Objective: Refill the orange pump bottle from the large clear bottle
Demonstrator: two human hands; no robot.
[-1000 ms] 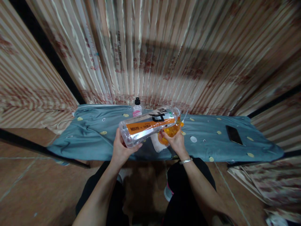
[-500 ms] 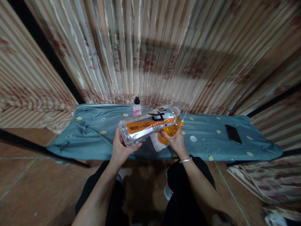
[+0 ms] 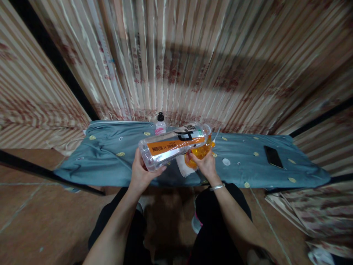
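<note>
My left hand (image 3: 143, 173) is closed round the base of a large clear plastic bottle (image 3: 173, 145) with an orange and silver label. The bottle is tilted almost level, its neck pointing right, over the top of a smaller bottle of orange liquid (image 3: 201, 152). My right hand (image 3: 205, 163) grips that orange bottle, which leans. Whether the two mouths touch, I cannot tell. Beneath the orange bottle lies a white tissue (image 3: 185, 170). A thin white tube (image 3: 217, 134) with an orange part shows just right of it, partly hidden.
A small clear bottle with a black cap (image 3: 160, 123) stands at the back of the cloth-covered table (image 3: 104, 165). A white round disc (image 3: 226, 162) and a black phone (image 3: 273, 157) lie to the right. Striped curtains (image 3: 171, 66) hang behind, with dark metal poles (image 3: 55, 62) at the sides.
Both hands hold their bottles in nearly the same pose. The view has shifted very slightly.
</note>
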